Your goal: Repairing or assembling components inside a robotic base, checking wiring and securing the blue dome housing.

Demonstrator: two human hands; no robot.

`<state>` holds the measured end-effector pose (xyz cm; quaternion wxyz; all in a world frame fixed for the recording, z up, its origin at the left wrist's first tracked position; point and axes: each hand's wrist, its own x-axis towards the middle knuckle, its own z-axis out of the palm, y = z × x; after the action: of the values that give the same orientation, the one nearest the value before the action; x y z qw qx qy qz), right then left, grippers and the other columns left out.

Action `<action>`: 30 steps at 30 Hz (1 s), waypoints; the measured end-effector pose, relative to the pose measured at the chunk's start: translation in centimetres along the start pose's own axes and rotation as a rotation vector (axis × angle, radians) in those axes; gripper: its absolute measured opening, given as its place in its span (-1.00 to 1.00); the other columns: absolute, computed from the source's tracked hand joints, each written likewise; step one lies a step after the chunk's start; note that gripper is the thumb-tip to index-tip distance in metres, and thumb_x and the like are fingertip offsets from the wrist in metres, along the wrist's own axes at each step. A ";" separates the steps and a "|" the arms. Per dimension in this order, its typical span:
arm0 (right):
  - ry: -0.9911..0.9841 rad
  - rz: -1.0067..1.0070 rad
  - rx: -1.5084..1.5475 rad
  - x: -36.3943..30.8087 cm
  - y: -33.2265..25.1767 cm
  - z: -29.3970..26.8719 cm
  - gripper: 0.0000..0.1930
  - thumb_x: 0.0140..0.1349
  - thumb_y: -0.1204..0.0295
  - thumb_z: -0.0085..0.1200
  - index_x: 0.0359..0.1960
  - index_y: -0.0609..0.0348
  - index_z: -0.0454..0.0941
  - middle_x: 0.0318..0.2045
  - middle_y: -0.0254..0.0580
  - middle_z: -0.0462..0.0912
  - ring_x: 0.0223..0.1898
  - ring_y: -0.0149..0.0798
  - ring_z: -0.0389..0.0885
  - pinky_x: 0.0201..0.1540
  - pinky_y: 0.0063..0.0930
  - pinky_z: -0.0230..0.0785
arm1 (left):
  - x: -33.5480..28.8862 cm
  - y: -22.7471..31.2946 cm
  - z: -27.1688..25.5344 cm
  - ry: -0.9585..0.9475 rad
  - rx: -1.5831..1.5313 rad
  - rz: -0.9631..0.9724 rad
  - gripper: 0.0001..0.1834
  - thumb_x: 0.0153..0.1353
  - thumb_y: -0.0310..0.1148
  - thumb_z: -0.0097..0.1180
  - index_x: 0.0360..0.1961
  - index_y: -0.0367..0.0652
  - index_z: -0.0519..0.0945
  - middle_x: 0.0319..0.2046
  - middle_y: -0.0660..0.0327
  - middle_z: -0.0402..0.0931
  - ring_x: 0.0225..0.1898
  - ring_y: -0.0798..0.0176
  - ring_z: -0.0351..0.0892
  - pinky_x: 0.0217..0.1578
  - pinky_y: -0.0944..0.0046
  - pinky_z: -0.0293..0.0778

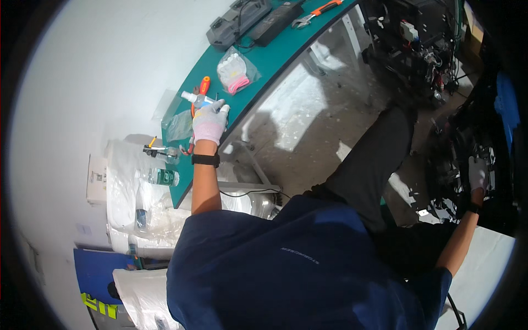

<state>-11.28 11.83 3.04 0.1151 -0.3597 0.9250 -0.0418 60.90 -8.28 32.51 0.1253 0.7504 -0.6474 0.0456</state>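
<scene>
My left hand [209,122], in a white knitted glove, is over the green tabletop, with its fingers curled together. What they close on, if anything, is hidden. Just beyond its fingertips lies a clear spray bottle [197,99] with a white top. An orange-handled screwdriver [204,85] lies beside the bottle, and a clear plastic bag [179,126] is left of the hand. Far to the right, my right hand [477,173], also gloved, is at a black machine frame [448,165] with wires. Its fingers are too small and shadowed to read.
On the green table [258,77] are bagged gloves [234,71], a dark power adapter [276,23], a grey tool case [239,25] and an adjustable wrench [316,14]. A labelled bottle [164,176] lies at its near end. More wired black machinery [418,44] stands at the far right.
</scene>
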 end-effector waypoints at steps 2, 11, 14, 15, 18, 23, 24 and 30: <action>0.015 0.004 0.005 0.2 0.9 0.5 -0.49 0.31 0.04 -0.04 0.06 0.18 0.61 0.07 0.18 0.60 0.04 0.21 0.60 0.11 0.03 0.43 | 0.1 0.0 0.5 -0.021 -0.011 -0.016 -0.63 0.21 -0.09 0.23 -0.02 0.00 0.73 -0.43 0.07 0.72 -0.42 0.14 0.73 -0.22 0.17 0.59; 0.099 -0.089 0.143 -2.5 -0.7 -1.6 -0.46 0.32 0.02 -0.03 -0.04 0.33 0.61 -0.02 0.28 0.61 0.05 0.28 0.54 0.10 0.02 0.37 | 0.4 -0.9 0.7 0.046 0.052 0.055 -0.66 0.20 -0.09 0.26 -0.12 -0.05 0.76 -0.39 0.08 0.72 -0.31 0.09 0.73 -0.19 0.16 0.58; 0.203 -0.078 0.184 -2.3 0.4 -0.7 -0.50 0.33 0.01 -0.04 -0.10 0.25 0.63 -0.05 0.24 0.62 0.03 0.27 0.55 0.07 0.01 0.39 | -0.6 1.0 0.2 0.078 -0.041 -0.006 -0.73 0.18 -0.12 0.32 -0.28 -0.10 0.74 -0.52 0.17 0.67 -0.48 0.22 0.67 -0.33 0.22 0.52; 0.155 -0.073 0.189 -3.1 -0.7 -1.8 -0.51 0.33 0.02 -0.02 -0.11 0.25 0.64 -0.07 0.23 0.63 0.01 0.26 0.56 0.05 0.00 0.41 | -1.3 1.3 0.0 0.164 -0.017 0.085 -0.75 0.20 -0.17 0.32 -0.27 -0.12 0.73 -0.51 0.18 0.67 -0.49 0.26 0.66 -0.36 0.25 0.52; 0.180 -0.084 0.250 -2.7 0.9 -1.0 -0.57 0.32 0.09 0.04 -0.08 0.24 0.65 -0.12 0.19 0.66 -0.04 0.22 0.60 0.00 -0.04 0.46 | -4.8 5.9 -1.7 0.123 -0.422 0.164 -0.83 0.27 -0.34 0.27 -0.18 -0.18 0.66 -0.42 0.24 0.69 -0.46 0.41 0.63 -0.41 0.35 0.50; 0.283 -0.187 0.346 -4.2 -1.1 -1.9 -0.58 0.31 0.10 0.06 -0.05 0.22 0.63 -0.11 0.18 0.66 -0.03 0.22 0.60 0.00 -0.10 0.45 | -7.7 13.5 -1.9 -0.111 -0.982 0.287 -0.83 0.33 -0.49 0.14 -0.09 -0.32 0.57 -0.15 0.08 0.69 -0.28 0.32 0.70 -0.35 0.46 0.55; 0.219 -0.206 0.402 -4.2 -1.3 -2.4 -0.59 0.31 0.12 0.08 -0.06 0.23 0.64 -0.12 0.16 0.67 -0.05 0.18 0.62 0.01 -0.14 0.45 | -7.8 15.7 -1.6 -0.224 -0.996 0.373 -0.81 0.32 -0.52 0.13 -0.07 -0.34 0.57 -0.12 0.05 0.68 -0.26 0.29 0.70 -0.32 0.45 0.57; 0.352 -0.249 0.551 -5.7 -1.0 -2.5 -0.56 0.29 0.11 0.15 -0.01 0.24 0.64 -0.06 0.08 0.70 0.00 0.02 0.68 0.10 -0.25 0.46 | -8.9 30.8 4.9 -0.921 -1.057 0.644 -0.70 0.28 -0.46 0.20 0.01 -0.34 0.66 -0.24 0.12 0.71 -0.34 0.42 0.67 -0.37 0.49 0.55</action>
<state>-7.20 14.91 6.70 0.0406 -0.4127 0.8336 -0.3648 28.78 -4.98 29.70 0.1654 0.3087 -0.7565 -0.5524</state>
